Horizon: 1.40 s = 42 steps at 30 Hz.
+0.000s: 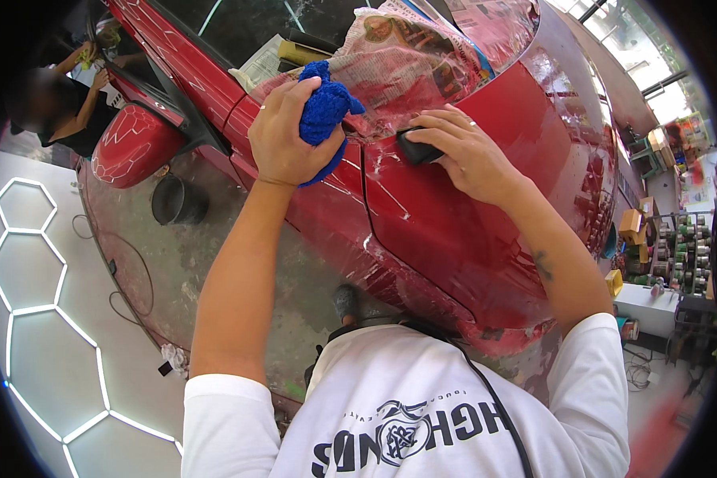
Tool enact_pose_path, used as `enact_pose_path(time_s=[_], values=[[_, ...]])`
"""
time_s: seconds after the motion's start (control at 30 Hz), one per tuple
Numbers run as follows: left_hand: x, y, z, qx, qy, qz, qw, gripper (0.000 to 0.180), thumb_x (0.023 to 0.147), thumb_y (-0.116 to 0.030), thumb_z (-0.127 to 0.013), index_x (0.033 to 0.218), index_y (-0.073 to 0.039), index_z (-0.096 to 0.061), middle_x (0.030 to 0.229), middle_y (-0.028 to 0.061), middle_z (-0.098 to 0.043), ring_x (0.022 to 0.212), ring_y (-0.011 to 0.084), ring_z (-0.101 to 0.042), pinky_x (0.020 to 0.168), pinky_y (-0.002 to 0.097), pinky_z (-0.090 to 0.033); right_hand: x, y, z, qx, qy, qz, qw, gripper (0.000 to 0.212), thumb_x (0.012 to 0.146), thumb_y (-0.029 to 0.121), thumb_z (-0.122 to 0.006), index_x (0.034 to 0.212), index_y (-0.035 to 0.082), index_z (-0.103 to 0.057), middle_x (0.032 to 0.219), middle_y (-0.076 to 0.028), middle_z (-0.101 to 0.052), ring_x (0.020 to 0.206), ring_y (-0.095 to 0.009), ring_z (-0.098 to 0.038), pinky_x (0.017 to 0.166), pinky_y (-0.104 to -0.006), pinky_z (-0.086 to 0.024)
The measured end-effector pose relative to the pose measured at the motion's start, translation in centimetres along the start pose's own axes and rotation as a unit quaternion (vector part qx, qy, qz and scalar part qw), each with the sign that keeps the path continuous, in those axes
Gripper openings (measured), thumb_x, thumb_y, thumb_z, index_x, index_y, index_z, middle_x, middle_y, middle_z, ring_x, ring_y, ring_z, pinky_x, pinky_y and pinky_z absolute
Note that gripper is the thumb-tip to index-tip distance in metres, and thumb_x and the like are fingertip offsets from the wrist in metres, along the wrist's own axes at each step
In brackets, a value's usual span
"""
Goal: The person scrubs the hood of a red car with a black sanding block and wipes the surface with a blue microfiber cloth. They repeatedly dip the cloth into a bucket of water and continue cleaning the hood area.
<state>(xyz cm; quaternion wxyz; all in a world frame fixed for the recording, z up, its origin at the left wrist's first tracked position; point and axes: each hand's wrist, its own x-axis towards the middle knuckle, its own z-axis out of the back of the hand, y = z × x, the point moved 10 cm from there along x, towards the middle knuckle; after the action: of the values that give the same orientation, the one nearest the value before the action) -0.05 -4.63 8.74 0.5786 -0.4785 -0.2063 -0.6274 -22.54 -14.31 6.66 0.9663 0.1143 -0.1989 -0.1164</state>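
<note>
A crumpled blue cloth (327, 107) is gripped in my left hand (285, 137), just over the car's fender beside the panel seam. My right hand (472, 155) is closed over a black sanding block (417, 146), which rests on the red hood (462, 239) right of that seam. Part of the block is hidden under the fingers. Whitish wet streaks mark the paint along the seam. Beyond both hands, wet newspaper sheets (410, 60) cover the area at the base of the windshield.
The red side mirror (131, 147) juts out at left, with a black bucket (180, 199) on the floor below it. Another person (64, 103) works by the car's far left side. A cable (147, 275) lies on the floor. Shelves with cans (685, 255) stand at right.
</note>
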Motion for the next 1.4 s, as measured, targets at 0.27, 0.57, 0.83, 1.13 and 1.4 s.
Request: enact_pose_path(time_s=[0.27, 0.57, 0.83, 1.13, 1.4], values=[[0.0, 0.1, 0.0, 0.01, -0.007, -0.006, 1.0, 0.07, 0.072, -0.023, -0.094, 0.138, -0.016, -0.073, 0.126, 0.0157, -0.078, 0.114, 0.04, -0.077, 0.096, 0.0491, -0.064, -0.7, -0.5, -0.8, -0.006, 0.004, -0.017, 1.0, 0.059, 0.088, -0.006, -0.07, 0.145, 0.01, -0.069, 0.152, -0.014, -0.066, 0.15, -0.038, -0.056, 0.135, -0.0586, -0.035], [0.1, 0.1, -0.2, 0.008, 0.0, 0.004, 1.0, 0.069, 0.072, -0.021, -0.094, 0.138, -0.015, -0.073, 0.127, 0.017, -0.077, 0.115, 0.0406, -0.077, 0.096, 0.0485, -0.064, -1.2, -1.2, -0.5, -0.03, -0.023, -0.029, 0.999, 0.048, 0.095, 0.002, -0.072, 0.143, 0.011, -0.071, 0.15, -0.01, -0.068, 0.149, -0.033, -0.057, 0.135, -0.0557, -0.036], [0.3, 0.0, -0.3, 0.005, 0.003, 0.0, 1.0, 0.068, 0.073, -0.019, -0.094, 0.137, -0.014, -0.072, 0.128, 0.0179, -0.076, 0.116, 0.0411, -0.077, 0.097, 0.049, -0.064, -1.0, -0.9, -0.4, -0.036, -0.007, -0.032, 0.999, 0.057, 0.091, -0.002, -0.074, 0.146, 0.012, -0.068, 0.154, -0.012, -0.065, 0.151, -0.035, -0.055, 0.135, -0.0587, -0.035], [0.2, -0.5, -0.2, 0.009, 0.001, -0.007, 1.0, 0.069, 0.073, -0.018, -0.093, 0.138, -0.013, -0.072, 0.128, 0.0181, -0.076, 0.117, 0.0415, -0.076, 0.098, 0.0497, -0.064, -1.0, 0.4, -0.5, -0.034, -0.022, -0.018, 0.999, 0.057, 0.088, -0.002, -0.074, 0.143, 0.011, -0.069, 0.153, -0.012, -0.066, 0.151, -0.036, -0.056, 0.134, -0.0582, -0.037], [0.1, -0.4, 0.0, 0.014, 0.0, -0.013, 1.0, 0.07, 0.072, -0.018, -0.093, 0.138, -0.012, -0.071, 0.127, 0.017, -0.076, 0.117, 0.0407, -0.076, 0.099, 0.0494, -0.063, -0.7, 0.4, -0.8, -0.028, -0.032, -0.013, 0.999, 0.052, 0.091, -0.001, -0.072, 0.141, 0.01, -0.071, 0.152, -0.012, -0.067, 0.15, -0.036, -0.056, 0.134, -0.0571, -0.038]])
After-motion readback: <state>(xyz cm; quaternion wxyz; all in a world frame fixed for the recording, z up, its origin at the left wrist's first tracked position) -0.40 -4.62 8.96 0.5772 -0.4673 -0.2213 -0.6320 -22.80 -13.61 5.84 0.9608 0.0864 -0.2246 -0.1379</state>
